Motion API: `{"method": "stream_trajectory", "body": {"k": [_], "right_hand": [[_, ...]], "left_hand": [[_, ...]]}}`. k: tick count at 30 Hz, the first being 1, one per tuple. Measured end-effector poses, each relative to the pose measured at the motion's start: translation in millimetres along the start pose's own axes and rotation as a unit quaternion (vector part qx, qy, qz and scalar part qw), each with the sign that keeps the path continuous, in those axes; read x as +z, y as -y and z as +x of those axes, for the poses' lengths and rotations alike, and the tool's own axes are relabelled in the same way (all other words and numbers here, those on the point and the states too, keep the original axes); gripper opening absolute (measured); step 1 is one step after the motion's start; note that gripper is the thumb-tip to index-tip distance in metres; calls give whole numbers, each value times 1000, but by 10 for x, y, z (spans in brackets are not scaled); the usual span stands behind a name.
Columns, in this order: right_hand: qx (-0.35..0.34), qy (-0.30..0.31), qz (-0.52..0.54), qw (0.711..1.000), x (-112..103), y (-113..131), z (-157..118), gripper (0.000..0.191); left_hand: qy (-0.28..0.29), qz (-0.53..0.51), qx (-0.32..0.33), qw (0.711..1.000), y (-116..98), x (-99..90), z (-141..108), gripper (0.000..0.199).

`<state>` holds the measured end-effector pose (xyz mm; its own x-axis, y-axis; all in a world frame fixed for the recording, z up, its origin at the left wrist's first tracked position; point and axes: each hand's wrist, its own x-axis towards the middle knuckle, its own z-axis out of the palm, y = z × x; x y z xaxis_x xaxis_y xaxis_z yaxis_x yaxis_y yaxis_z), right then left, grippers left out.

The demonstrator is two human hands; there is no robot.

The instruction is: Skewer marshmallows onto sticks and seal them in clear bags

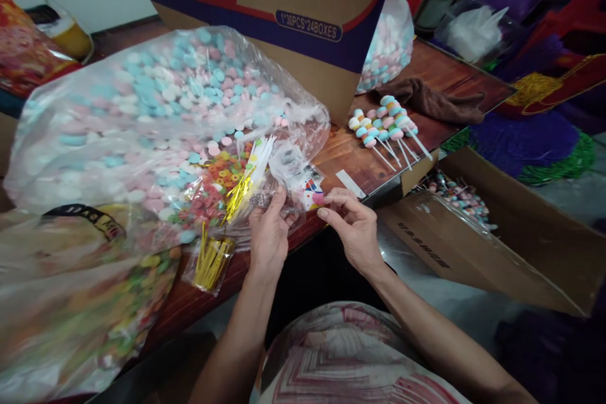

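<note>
My left hand point(271, 233) is closed on a clear printed plastic wrapper near the table's front edge. Fingers and thumb of my right hand point(353, 224) pinch together at the right side of a small colourful printed piece point(312, 196); what exactly they grip is too small to tell. Left of my hands lie white sticks point(259, 161), gold twist ties point(238, 197) and orange, green and red ring candies point(220, 177). A small bag of gold ties point(212, 263) rests at the edge. Candy skewers on sticks point(386, 120) lie at the back right.
A big clear bag of pastel candies point(156, 82) covers the table's left, with another bag point(137, 309) in front. A large carton point(303, 63) stands behind. An open carton point(426, 240) with wrapped candies is at the right. A brown cloth point(435, 100) lies behind the skewers.
</note>
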<state>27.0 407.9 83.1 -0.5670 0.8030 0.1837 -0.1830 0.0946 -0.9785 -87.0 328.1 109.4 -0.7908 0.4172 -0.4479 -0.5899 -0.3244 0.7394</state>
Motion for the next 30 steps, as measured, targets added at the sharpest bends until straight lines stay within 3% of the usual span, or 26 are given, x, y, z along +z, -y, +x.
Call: {"method": "stream_trajectory", "body": {"k": [3, 7, 9, 13, 15, 21, 26, 30], "right_hand": [[6, 22, 9, 1000, 8, -7, 15, 10], [49, 104, 35, 993, 15, -17, 58, 17], [51, 92, 31, 994, 21, -20, 77, 17], [23, -22, -1, 999, 20, -14, 66, 16], [-6, -48, -22, 999, 13, 5, 50, 13], [-37, -8, -52, 998, 20, 54, 42, 8], [-51, -23, -49, 997, 28, 27, 40, 11], [-10, 52, -2, 999, -1, -2, 71, 13]], "left_hand": [[-2, 4, 8, 1000, 17, 1, -10, 33], [28, 14, 4, 1000, 46, 4, -36, 34], [24, 15, 4, 1000, 56, 3, -43, 34], [2, 1, 17, 1000, 57, -12, -32, 33], [2, -4, 20, 1000, 56, -21, -21, 32], [-1, 0, 6, 1000, 80, -27, -11, 32], [-13, 3, 7, 1000, 94, -36, -11, 32], [3, 9, -1, 1000, 100, -32, -22, 34]]}}
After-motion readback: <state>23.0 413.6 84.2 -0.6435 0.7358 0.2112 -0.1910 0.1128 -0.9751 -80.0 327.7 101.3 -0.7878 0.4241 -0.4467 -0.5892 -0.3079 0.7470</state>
